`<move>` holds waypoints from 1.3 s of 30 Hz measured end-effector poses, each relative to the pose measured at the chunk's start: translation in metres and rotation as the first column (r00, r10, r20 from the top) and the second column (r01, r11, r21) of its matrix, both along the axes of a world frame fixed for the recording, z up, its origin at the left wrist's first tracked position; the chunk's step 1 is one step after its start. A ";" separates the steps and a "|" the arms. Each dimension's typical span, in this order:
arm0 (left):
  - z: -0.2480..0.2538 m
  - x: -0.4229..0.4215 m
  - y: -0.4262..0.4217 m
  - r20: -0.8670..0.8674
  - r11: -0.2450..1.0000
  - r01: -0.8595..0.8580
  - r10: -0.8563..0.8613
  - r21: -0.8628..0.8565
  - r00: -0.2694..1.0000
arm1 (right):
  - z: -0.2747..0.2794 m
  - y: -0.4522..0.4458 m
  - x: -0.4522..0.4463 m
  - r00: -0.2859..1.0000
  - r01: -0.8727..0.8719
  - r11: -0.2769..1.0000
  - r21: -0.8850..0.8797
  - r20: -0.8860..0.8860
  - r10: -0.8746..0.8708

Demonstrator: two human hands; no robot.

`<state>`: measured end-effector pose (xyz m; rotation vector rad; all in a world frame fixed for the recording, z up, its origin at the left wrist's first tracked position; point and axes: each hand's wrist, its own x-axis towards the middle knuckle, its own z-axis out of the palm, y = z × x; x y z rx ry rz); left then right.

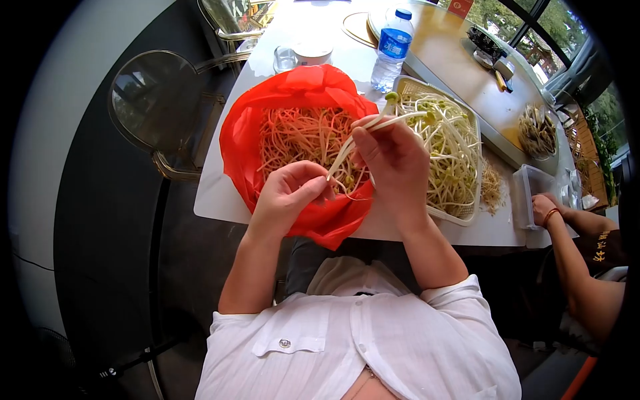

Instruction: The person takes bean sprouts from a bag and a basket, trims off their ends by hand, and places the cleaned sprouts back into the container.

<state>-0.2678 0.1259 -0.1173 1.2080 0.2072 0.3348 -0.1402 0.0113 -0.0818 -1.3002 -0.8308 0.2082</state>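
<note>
A small bunch of bean sprouts (344, 155) stretches between my two hands, over a red plastic bag. My right hand (393, 153) grips the stems near their yellow-green heads, which stick out above the fingers. At the lower, root end, my left hand (293, 190) is closed in a pinch on the thin tips. Beneath them the red plastic bag (240, 143) lies wide open, holding a tangled heap of sprouts. Just right of my right hand, a white plastic basket (475, 157) is filled with pale sprouts.
A water bottle (393, 50) stands behind the basket, and a glass (285, 59) behind the bag. Thin root trimmings (492, 187) lie right of the basket. At far right, another person's hands (548, 208) touch a clear plastic bin (527, 183). A chair (150, 100) stands at left.
</note>
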 end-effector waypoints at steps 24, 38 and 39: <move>0.017 0.073 -0.087 0.542 0.354 -0.531 0.075 0.770 0.837 | 0.012 -0.114 0.016 0.991 -0.077 0.932 -0.354 -0.127 0.034; 0.002 0.064 0.016 0.237 0.342 -0.464 0.535 0.817 0.811 | -0.053 -0.278 0.190 0.807 0.589 0.609 -0.530 0.428 -0.408; 0.000 0.063 0.028 0.062 0.354 -0.313 0.569 0.881 0.820 | -0.057 -0.259 0.171 0.662 0.742 0.480 -0.468 0.625 -0.414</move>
